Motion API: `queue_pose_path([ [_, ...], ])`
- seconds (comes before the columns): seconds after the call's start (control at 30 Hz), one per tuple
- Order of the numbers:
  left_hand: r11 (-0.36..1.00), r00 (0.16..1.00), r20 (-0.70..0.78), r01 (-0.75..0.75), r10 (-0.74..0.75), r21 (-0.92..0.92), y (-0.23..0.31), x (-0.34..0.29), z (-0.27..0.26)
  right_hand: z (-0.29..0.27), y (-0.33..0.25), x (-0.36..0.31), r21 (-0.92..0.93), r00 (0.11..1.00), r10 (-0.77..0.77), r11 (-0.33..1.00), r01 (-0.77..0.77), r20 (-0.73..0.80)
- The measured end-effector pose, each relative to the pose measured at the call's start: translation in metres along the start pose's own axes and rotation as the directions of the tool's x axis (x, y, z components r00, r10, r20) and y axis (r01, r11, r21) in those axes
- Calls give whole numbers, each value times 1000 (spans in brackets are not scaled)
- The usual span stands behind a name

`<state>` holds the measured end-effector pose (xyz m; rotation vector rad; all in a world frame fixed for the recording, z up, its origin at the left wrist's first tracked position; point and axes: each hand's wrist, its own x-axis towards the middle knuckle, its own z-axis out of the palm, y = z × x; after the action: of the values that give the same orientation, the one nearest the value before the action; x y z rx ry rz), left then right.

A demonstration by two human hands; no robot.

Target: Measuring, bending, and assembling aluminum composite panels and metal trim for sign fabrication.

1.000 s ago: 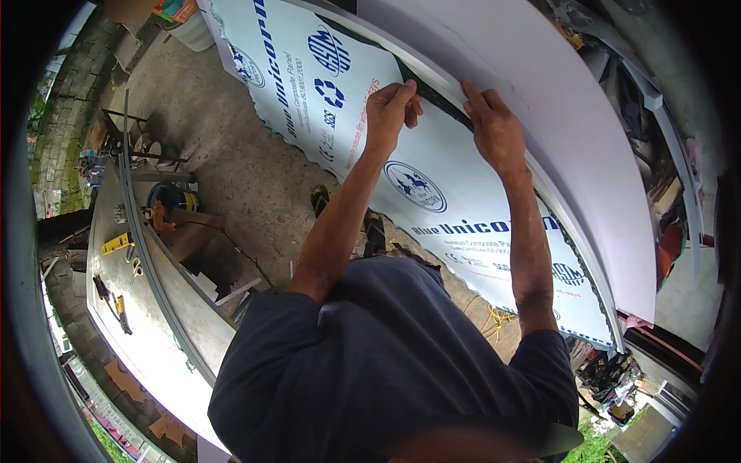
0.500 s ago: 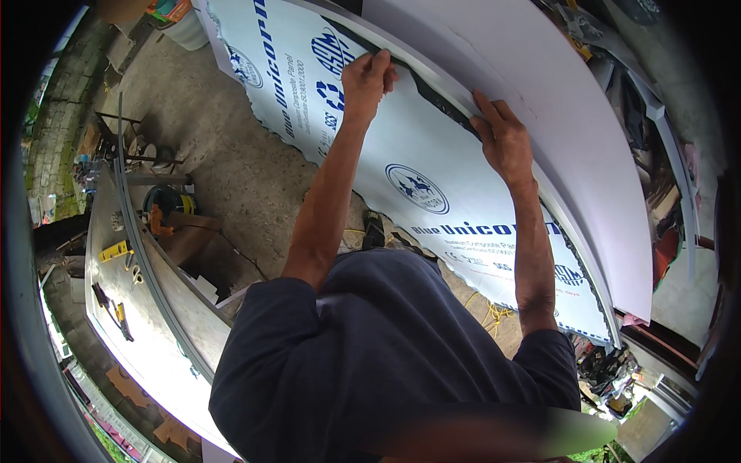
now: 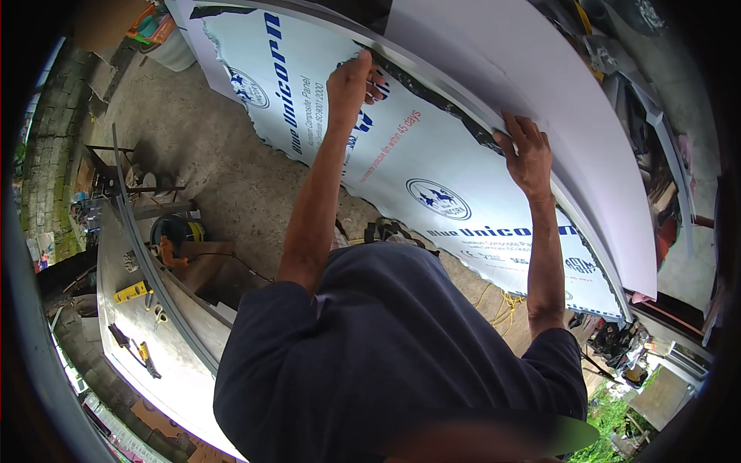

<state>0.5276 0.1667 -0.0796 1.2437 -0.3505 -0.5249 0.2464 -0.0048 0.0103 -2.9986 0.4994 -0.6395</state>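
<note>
- Gripping the torn edge of a white protective film (image 3: 432, 162) with blue print, the left hand (image 3: 353, 83) is closed on it, arm stretched far forward.
- The film's edge is pinched by the right hand (image 3: 529, 154), nearer the body.
- A large white panel (image 3: 540, 85) lies just beyond both hands, the film hanging below them.
- A grey metal sheet (image 3: 147, 309) with small tools rests well to the left.

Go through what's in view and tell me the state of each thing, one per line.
Protective film: partly peeled, hanging off the panel.
Panel: bare white where the film is off.
Left hand: gripping the film's torn upper edge.
Right hand: fingers hooked over the panel's edge.
Yellow level: lying flat on the bench.
</note>
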Motion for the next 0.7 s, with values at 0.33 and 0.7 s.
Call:
queue_pose_path([
  [0.33, 996, 985, 165, -53, 42, 65, 20, 31, -9, 58, -75, 108, -109, 975, -221, 970, 216, -29],
  [0.7, 957, 974, 224, 36, 31, -288, -13, 31, -16, 69, -82, 127, -123, 941, -328, 940, 317, -85],
])
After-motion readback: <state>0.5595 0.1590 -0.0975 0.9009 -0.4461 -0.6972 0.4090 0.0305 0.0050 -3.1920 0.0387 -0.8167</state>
